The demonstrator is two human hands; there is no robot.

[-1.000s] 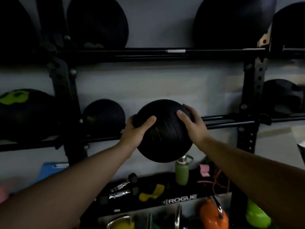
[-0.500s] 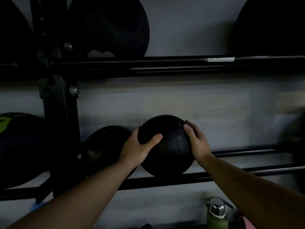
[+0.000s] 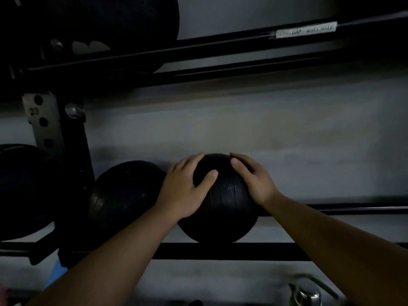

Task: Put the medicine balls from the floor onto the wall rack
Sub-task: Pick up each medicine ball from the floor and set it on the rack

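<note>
A black textured medicine ball [image 3: 223, 208] sits on the lower shelf of the black wall rack [image 3: 220, 250], between its front rail and rear rail. My left hand [image 3: 185, 191] curls over the ball's upper left, thumb across its front. My right hand [image 3: 254, 180] curls over its upper right. A second black ball [image 3: 123, 195] lies on the same shelf just to the left, close beside my left hand.
A larger dark ball [image 3: 22, 191] sits at the far left past the rack upright [image 3: 48, 129]. Another big ball [image 3: 121, 18] rests on the upper shelf, whose rail carries a white label [image 3: 305, 30]. A bottle cap [image 3: 306, 294] shows at the bottom right.
Both hands carried the ball forward and down onto the lower shelf rails beside the other ball. My view has moved closer to the rack.
</note>
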